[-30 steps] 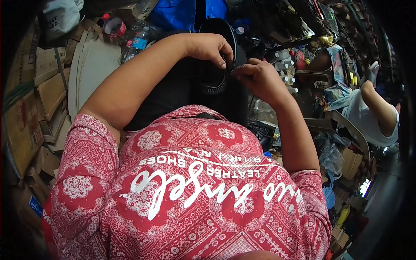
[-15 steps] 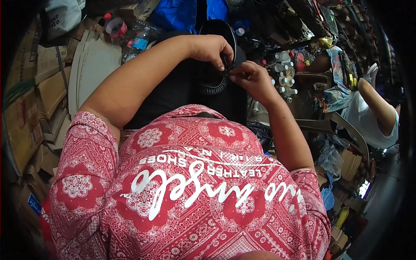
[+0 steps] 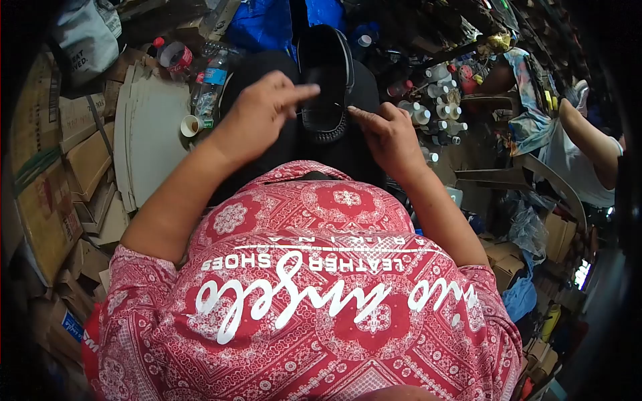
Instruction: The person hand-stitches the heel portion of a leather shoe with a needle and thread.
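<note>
Shoe [image 3: 326,77] rests sole-up on the lap. Left hand [image 3: 261,113] has let go of its rim and lifted, fingers now loosely spread above it. Right hand [image 3: 388,134] still pinches at the shoe's edge, possibly a thread, too fine to tell.

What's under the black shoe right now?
The shoe rests on the black-clad lap, right hand at its edge. Its sole and whatever lies beneath are hidden.

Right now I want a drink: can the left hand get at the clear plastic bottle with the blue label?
Probably yes: the left hand is free, and nothing stands between it and the clear plastic bottle.
</note>
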`<state>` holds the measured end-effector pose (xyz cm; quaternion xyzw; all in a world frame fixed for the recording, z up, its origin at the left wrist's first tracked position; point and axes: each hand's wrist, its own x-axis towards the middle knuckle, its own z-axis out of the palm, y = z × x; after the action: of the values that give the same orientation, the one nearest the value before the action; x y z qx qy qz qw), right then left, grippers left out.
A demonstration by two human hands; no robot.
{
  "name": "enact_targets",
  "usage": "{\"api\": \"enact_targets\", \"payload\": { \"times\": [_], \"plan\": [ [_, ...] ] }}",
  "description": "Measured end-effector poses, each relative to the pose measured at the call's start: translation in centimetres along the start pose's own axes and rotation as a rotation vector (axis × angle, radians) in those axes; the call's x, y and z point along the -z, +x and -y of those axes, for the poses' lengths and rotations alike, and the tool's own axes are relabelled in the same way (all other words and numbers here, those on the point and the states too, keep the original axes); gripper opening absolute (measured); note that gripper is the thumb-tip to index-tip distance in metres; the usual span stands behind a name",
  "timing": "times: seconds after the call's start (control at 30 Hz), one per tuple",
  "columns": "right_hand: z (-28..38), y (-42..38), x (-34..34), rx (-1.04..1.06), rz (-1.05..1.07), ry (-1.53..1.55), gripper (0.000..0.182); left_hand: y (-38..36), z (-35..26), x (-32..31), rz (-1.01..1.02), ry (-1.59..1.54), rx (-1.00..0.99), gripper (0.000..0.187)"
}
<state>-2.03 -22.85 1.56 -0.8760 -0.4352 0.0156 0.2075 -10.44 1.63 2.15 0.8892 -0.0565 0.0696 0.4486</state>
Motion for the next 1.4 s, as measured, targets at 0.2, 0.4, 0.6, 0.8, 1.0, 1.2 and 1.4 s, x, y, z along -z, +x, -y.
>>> {"api": "enact_targets", "payload": {
  "times": [0.2,0.4,0.6,0.8,1.0,1.2,1.4],
  "plan": [
    [0.2,0.5,0.9,-0.192,0.129,0.185,0.032,-0.5,0.8,-2.1,-0.105,0.531,-0.196,0.011],
    [-4.2,1.6,0.2,-0.215,0.245,0.645,0.034,1.6,1.5,-2.9,-0.082,0.172,-0.127,0.016],
    [-5.3,3.7,0.9,-0.194,0.408,0.644,0.029,1.6,2.4,-3.4,-0.061,0.241,-0.13,0.022],
    [-5.4,4.1,1.1,-0.201,0.438,0.678,0.027,1.7,2.1,-3.4,-0.034,0.276,-0.085,0.016],
    [-5.5,4.2,1.1,-0.211,0.453,0.64,0.028,1.7,2.0,-3.5,-0.023,0.28,-0.071,0.014],
    [-5.7,4.1,1.0,-0.234,0.466,0.714,0.03,2.2,2.2,-3.8,0.015,0.266,-0.049,0.011],
    [-5.4,4.4,1.1,-0.198,0.475,0.64,0.031,4.2,2.9,-3.6,0.1,0.134,-0.173,0.014]
  ]
}}
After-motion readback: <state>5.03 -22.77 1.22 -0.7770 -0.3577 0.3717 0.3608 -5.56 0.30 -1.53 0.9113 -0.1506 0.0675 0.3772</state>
